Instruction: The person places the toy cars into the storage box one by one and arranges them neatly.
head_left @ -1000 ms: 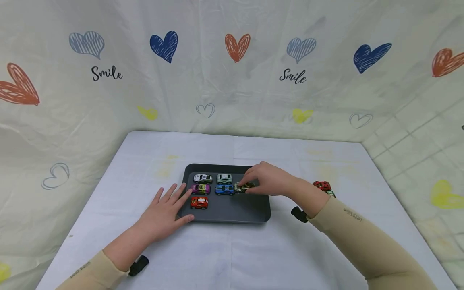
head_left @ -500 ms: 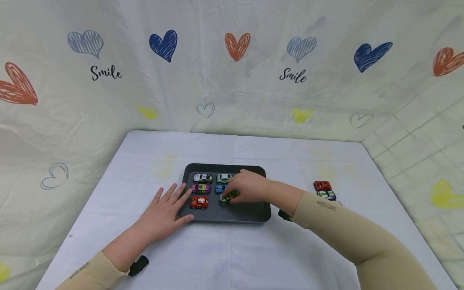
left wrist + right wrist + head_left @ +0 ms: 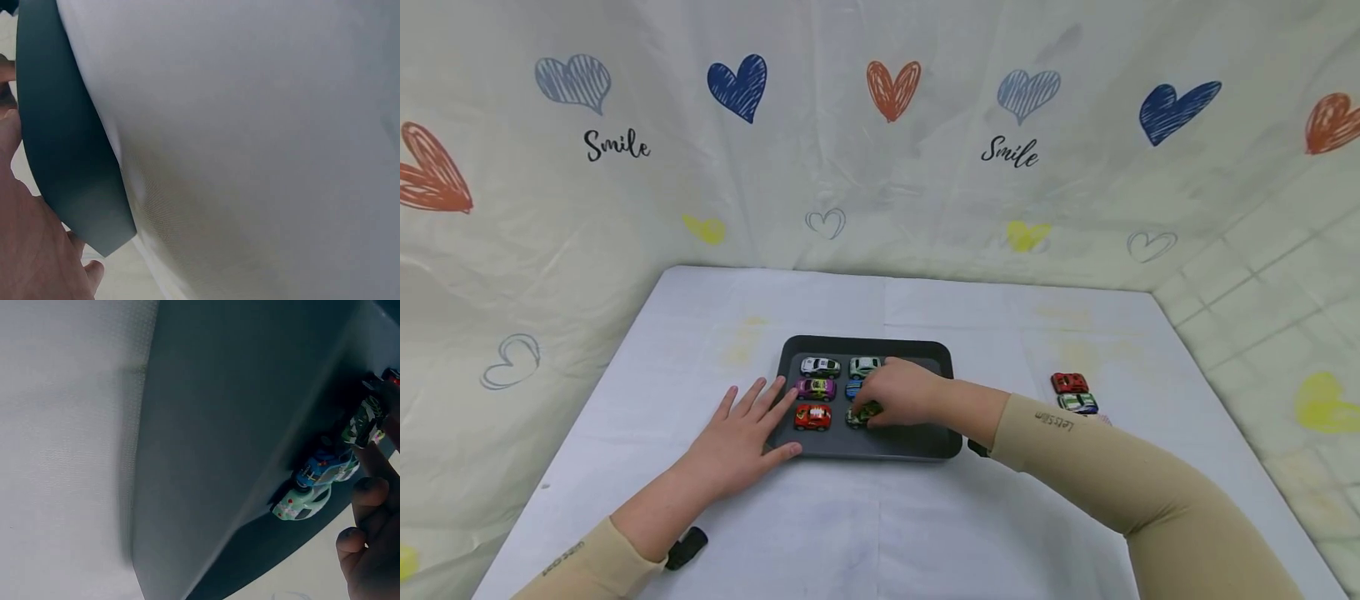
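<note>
In the head view a dark grey tray (image 3: 917, 443) holds several toy cars. My right hand (image 3: 904, 393) pinches a green camouflage toy car (image 3: 861, 415) low over the tray floor, right of the red toy car (image 3: 812, 417). Just behind it are a blue toy car (image 3: 853, 389), partly covered by the hand, and a mint toy car (image 3: 864, 367). My left hand (image 3: 737, 442) lies with fingers spread at the tray's left edge, fingertips near the purple toy car (image 3: 816, 388). The right wrist view shows the camouflage car (image 3: 362, 422) at my fingers, beside the blue car (image 3: 317, 469).
A white and black toy car (image 3: 820, 367) sits at the tray's back left. On the white-covered table (image 3: 880, 525), right of the tray, lie a red toy car (image 3: 1070, 382) and a green and white one (image 3: 1078, 402). A printed cloth hangs behind.
My right hand has carried the camouflage car from right of the blue car leftward and toward me, to beside the red car. The left hand stays in place.
</note>
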### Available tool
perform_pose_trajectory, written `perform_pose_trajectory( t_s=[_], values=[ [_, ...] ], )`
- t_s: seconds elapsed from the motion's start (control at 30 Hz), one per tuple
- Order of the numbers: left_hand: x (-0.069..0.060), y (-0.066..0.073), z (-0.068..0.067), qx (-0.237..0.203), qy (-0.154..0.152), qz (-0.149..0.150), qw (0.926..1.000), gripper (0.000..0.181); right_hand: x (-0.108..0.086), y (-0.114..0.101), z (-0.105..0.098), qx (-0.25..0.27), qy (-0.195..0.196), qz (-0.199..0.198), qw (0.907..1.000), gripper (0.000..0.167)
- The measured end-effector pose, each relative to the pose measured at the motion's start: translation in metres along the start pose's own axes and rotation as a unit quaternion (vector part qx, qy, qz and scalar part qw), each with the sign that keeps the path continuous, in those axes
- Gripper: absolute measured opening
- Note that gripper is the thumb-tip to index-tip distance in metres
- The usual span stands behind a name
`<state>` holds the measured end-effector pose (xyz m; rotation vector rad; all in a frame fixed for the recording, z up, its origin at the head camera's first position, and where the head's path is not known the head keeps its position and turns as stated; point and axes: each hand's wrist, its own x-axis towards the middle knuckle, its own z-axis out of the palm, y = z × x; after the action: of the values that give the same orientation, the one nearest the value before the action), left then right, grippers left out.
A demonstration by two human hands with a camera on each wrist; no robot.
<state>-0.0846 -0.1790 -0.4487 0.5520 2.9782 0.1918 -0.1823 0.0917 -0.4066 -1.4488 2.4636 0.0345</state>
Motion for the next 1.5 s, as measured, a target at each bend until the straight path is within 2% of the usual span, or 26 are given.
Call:
perform_pose_trajectory(
  t_s=[0.27,0.73,0.87,1.2,1.5],
  values=[
    [-0.001,0.002,-0.003,0.0,-0.003,0.0,1.0,0.085,0.0,-0.001,0.0,-0.005,-0.006,0.005,1.0,0.024],
    [0.0,0.001,0.0,0.0,-0.006,-0.001,1.0,0.086,-0.011,0.0,-0.014,0.037,0.022,0.017,0.9989,0.025],
    [-0.001,0.001,-0.001,-0.003,-0.006,-0.001,1.0,0.085,-0.017,0.004,-0.016,0.048,0.04,0.02,0.9978,0.027],
    [0.0,0.001,-0.002,-0.002,-0.003,0.002,1.0,0.085,-0.045,0.025,-0.025,0.099,0.102,0.043,0.9888,0.03],
    [-0.001,0.002,-0.003,0.0,-0.006,0.001,1.0,0.084,-0.078,0.048,-0.026,0.127,0.122,0.109,0.9784,0.029]
  ],
)
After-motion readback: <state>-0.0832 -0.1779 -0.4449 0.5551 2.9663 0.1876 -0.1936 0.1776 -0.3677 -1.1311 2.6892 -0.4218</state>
